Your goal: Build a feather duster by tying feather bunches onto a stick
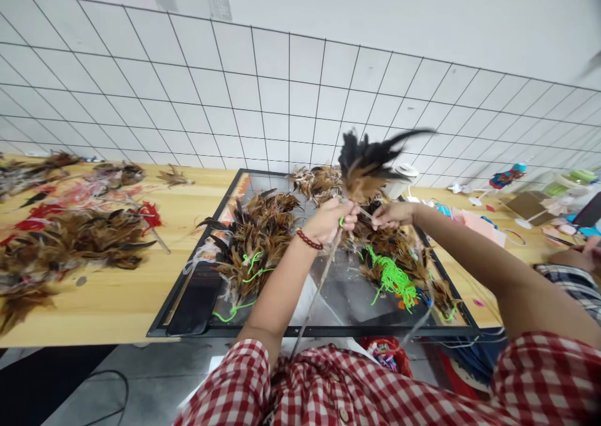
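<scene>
A bunch of black and brown feathers [366, 166] stands upright above the tray, its base held in my left hand [331, 221], whose fingers are closed round it. A pale strand [322, 282] hangs from that hand toward my lap. Just to the right, my right hand [393, 215] is pinched on a thin pale strip that runs to the base of the feathers. Below lies a black-framed tray [338, 331] with a brown feather pile [263, 226] at its left and bright green cord [394, 279] on feathers at its right.
A dark phone [195, 298] lies at the tray's left front corner. More feathers [84, 244] and red strands [150, 214] cover the left table. A wire grid [211, 94] stands behind. At the far right are a cardboard box [528, 208] and another person's plaid sleeve [570, 283].
</scene>
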The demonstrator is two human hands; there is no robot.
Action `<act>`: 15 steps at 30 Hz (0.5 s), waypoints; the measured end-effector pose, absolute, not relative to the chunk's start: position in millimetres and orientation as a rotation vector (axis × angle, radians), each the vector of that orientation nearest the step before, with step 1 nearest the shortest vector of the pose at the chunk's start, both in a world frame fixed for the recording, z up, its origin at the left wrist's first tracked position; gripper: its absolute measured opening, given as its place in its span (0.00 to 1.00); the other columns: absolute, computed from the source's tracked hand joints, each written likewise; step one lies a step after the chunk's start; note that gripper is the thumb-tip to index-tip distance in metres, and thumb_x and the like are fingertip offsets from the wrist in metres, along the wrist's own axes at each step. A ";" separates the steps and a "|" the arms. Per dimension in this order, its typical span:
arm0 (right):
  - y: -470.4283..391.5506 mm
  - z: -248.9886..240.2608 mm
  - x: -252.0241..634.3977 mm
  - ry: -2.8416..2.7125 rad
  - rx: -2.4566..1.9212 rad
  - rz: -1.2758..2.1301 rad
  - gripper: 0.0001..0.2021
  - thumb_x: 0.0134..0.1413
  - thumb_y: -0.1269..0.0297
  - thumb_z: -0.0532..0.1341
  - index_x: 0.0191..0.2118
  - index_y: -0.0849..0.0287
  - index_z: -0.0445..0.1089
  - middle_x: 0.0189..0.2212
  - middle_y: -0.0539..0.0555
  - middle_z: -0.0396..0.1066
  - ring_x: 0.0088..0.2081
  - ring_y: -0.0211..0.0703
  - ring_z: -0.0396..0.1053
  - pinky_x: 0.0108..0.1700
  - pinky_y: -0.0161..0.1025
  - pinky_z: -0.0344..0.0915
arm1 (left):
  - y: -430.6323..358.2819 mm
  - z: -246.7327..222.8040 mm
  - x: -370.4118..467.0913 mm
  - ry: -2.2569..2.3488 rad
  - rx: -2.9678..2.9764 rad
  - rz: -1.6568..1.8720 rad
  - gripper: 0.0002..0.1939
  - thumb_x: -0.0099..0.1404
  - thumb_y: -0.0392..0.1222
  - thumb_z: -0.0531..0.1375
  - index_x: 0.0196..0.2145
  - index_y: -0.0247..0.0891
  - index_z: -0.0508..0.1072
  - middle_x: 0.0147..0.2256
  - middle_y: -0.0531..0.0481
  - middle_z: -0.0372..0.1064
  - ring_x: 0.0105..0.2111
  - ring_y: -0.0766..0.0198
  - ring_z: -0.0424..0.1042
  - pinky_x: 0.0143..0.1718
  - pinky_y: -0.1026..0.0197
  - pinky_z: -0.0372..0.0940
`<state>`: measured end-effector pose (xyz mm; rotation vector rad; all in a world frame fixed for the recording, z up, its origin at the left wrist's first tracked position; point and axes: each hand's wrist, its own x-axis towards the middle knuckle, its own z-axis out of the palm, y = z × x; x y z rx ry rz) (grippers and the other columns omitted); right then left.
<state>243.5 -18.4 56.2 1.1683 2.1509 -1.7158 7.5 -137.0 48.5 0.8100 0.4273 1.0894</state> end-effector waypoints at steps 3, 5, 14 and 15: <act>-44.6 43.0 268.6 2.153 1.308 -2.066 0.30 0.41 0.34 0.72 0.31 0.61 0.71 0.15 0.39 0.47 0.17 0.26 0.41 0.19 0.30 0.38 | -124.7 51.5 -18.0 0.368 0.597 1.129 0.10 0.70 0.33 0.60 0.30 0.34 0.63 0.28 0.53 0.60 0.22 0.75 0.57 0.22 0.73 0.53; -59.6 39.7 281.2 2.258 1.462 -2.220 0.27 0.43 0.39 0.73 0.30 0.61 0.71 0.15 0.38 0.45 0.17 0.26 0.40 0.20 0.30 0.36 | -117.1 46.8 -29.1 0.346 0.463 1.115 0.09 0.73 0.32 0.54 0.32 0.33 0.66 0.27 0.53 0.60 0.21 0.75 0.58 0.21 0.73 0.54; -90.8 26.9 290.5 2.326 1.665 -2.065 0.25 0.48 0.38 0.70 0.32 0.60 0.75 0.15 0.43 0.54 0.18 0.30 0.44 0.20 0.33 0.41 | -107.2 29.0 -35.8 0.381 0.200 1.101 0.09 0.74 0.34 0.53 0.36 0.32 0.71 0.26 0.53 0.59 0.20 0.74 0.57 0.20 0.71 0.54; -83.6 26.3 287.2 2.290 1.512 -2.062 0.27 0.49 0.35 0.68 0.34 0.60 0.77 0.17 0.46 0.60 0.19 0.31 0.50 0.21 0.33 0.47 | -109.5 32.3 -33.7 0.382 0.208 1.105 0.08 0.74 0.34 0.54 0.36 0.33 0.71 0.26 0.53 0.59 0.20 0.74 0.57 0.20 0.71 0.54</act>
